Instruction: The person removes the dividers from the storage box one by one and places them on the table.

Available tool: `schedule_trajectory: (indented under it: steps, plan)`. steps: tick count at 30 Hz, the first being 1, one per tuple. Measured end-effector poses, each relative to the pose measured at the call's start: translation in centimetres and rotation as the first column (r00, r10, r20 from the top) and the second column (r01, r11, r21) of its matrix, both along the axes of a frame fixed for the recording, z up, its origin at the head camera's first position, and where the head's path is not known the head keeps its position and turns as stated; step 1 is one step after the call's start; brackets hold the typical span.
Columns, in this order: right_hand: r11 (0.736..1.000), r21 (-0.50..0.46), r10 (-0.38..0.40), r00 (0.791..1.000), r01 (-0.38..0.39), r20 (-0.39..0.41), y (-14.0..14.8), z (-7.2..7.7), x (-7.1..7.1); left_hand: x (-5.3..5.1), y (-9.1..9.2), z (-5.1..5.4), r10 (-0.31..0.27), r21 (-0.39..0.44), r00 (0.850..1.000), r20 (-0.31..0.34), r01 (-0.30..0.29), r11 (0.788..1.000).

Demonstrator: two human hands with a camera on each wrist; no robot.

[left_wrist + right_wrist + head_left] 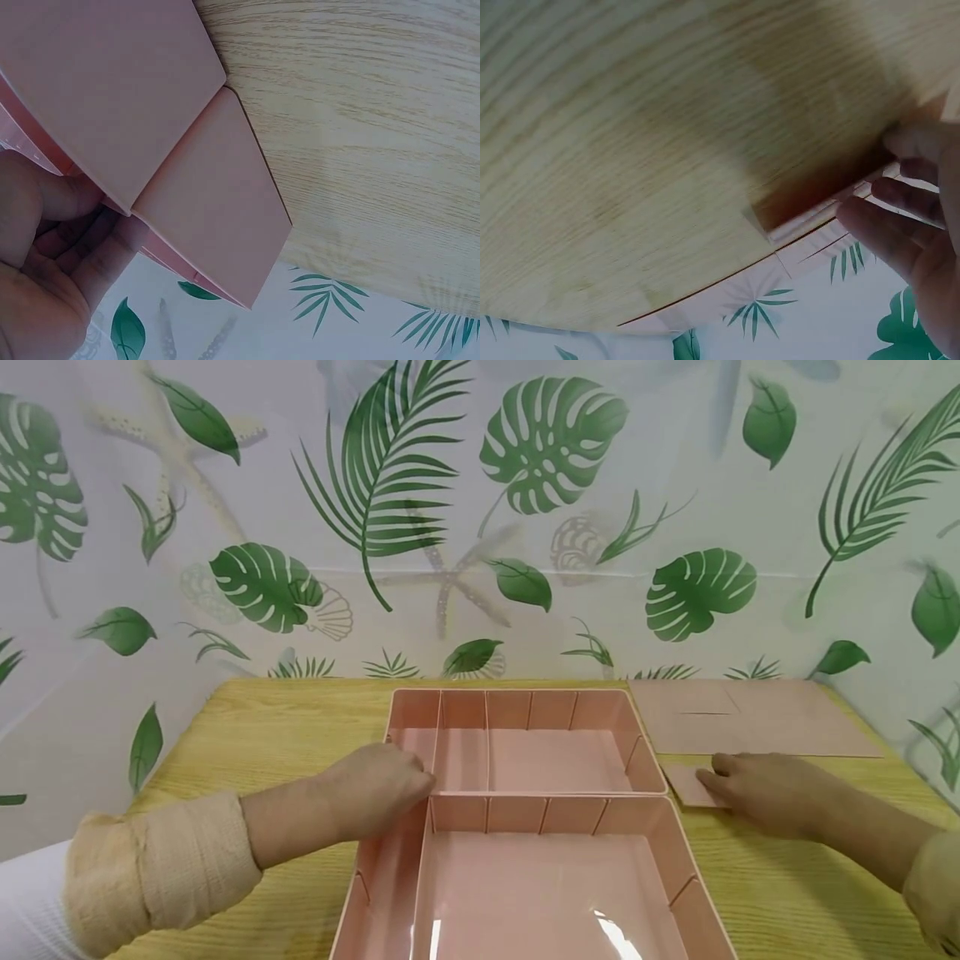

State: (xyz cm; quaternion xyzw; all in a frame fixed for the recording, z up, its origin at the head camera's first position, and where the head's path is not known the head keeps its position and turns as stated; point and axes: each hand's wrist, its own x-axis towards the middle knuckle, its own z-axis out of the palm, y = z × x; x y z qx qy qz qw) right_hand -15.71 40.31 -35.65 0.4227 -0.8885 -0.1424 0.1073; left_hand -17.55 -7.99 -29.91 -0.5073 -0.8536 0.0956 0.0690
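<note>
While the small pink panel [683,787] is lying just to the right of the compartment tray [513,815], the right hand [780,795] is pinching it along one side between thumb and fingers; the wrist view is blurring, so I'm not able to tell whether it is resting flat or tipping. As I'm judging it, a piece that thin, gripped only at that side, could be swivelling or slipping free if the pinch were loosening, and its bare end could be catching on the tray's right wall if it were swinging too low. Across from it, the left hand [375,792] is gripping the tray's left edge, its fingers bending around the place where two wall sections are meeting; a hard pull there could be prising that seam apart or dragging the tray askew, and the upright divider [488,743] could be shaking out of line. Farther back, larger pink sheets [780,732] are lying near the right hand, where a careless knuckle could be knocking them crooked over the wooden counter [288,722], toward the leaf-printed backdrop [622,639] that is hanging behind.
</note>
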Motion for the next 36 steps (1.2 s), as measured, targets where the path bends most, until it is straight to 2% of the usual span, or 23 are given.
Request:
schedule_trajectory:
  steps: [2,4,8,13,18,25,31,34,36]
  plan:
    - [0.999,-0.019,0.051,0.998,-0.051,0.034,0.3,-0.4,0.0,0.1,0.0,-0.1,0.001,-0.006,1.0,-0.009,-0.001,1.0]
    - [0.997,-0.049,0.065,0.996,-0.062,0.068,0.6,-0.6,0.0,0.2,0.0,-0.2,0.004,-0.01,1.0,-0.017,-0.004,1.0]
    - [0.997,-0.077,0.014,0.994,-0.006,0.106,0.8,-0.8,0.0,0.3,0.1,-0.4,-0.002,-0.006,1.0,-0.025,0.001,1.0]
    - [0.996,-0.094,0.015,0.995,-0.006,0.097,1.1,-1.3,-0.3,0.4,0.1,-0.8,-0.005,-0.003,1.0,-0.031,0.005,1.0]
    - [0.995,-0.096,0.031,0.999,-0.027,0.039,1.5,-1.7,-0.6,0.5,0.1,-0.9,0.004,-0.012,0.999,-0.046,-0.004,1.0]
    - [0.998,-0.055,-0.008,1.0,0.009,0.019,1.7,-1.9,-0.8,0.6,0.2,-1.1,0.012,-0.016,0.998,-0.06,-0.013,1.0]
    - [0.992,-0.042,-0.119,0.992,0.12,0.035,0.9,-1.3,-0.7,0.5,0.0,-1.1,0.008,-0.011,0.998,-0.062,-0.008,1.0]
    - [0.977,0.003,-0.214,0.974,0.215,0.077,0.1,0.0,-1.1,0.5,0.0,-1.1,-0.004,0.002,0.998,-0.061,0.004,1.0]
    - [0.961,0.03,-0.278,0.956,0.276,0.092,-0.7,1.4,-1.6,0.4,-0.1,-1.1,-0.01,0.01,0.998,-0.063,0.011,1.0]
